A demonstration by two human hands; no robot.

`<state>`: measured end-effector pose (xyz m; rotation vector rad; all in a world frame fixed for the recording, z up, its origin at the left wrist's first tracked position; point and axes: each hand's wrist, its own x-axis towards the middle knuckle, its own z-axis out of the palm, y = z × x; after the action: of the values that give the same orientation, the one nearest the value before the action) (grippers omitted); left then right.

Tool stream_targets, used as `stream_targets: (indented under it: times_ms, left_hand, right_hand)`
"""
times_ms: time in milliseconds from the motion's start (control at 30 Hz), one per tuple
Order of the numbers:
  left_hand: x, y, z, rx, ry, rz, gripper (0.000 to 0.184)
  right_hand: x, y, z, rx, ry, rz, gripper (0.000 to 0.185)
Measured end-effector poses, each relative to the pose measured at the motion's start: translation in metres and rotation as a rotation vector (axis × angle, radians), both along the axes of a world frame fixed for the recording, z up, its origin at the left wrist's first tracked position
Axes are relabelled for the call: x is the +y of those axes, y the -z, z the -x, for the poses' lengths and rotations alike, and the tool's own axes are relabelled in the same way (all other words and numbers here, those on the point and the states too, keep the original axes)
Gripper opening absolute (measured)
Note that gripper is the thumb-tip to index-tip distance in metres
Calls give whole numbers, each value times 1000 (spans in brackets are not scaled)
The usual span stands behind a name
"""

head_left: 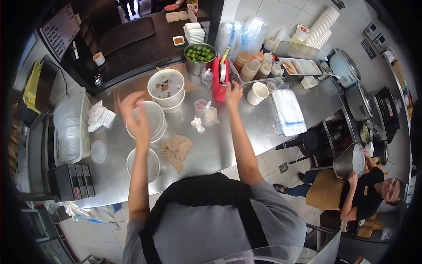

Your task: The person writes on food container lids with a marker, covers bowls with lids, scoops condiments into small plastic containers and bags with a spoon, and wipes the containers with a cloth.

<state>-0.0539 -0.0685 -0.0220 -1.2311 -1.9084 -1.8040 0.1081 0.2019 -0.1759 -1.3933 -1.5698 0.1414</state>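
Observation:
My left hand [134, 115], smeared by motion, is raised over the left side of a lidded white bowl [156, 121], its fingers apart with nothing visible in them. My right hand [234, 91] has its fingers curled at the right edge of a red tape dispenser [218, 90], which stands upright with a roll in it. Behind the lidded bowl, another bowl [166, 86] with food showing through its top is stacked on a white container. Nearer me sits a further lidded bowl [145, 165], beside a crumpled brown napkin [177, 149]. Small tied bags [211, 115] lie between my hands.
Sauce bottles [250, 69] fill a basket right of the dispenser, near a white cup [257, 93] and stacked plastic bags [288, 112]. A pot of limes [200, 53] stands behind. At left is a basket of lids [72, 127]. A co-worker [360, 193] holds a metal pot at right.

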Motion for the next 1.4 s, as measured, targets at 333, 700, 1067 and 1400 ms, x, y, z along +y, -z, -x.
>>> stream_targets:
  times_ms: [333,700,1067,1400]
  left_hand:
    - [217,121,-63,-1376,882,452,46]
    - [289,208,-79,-997,556,475,23]
    - [81,-16,-48,-521,796,-448,15]
    - [-164,117,94,-208,-39,112,13]
  right_hand:
    - [-41,-60,-51,727,-661,610,12]
    - [-172,-62,-134,770,-640,800,9]
    - [-250,-79,-106,843,-924,997,10]
    - [-339,-37,-10,391,-1238,1391,18]
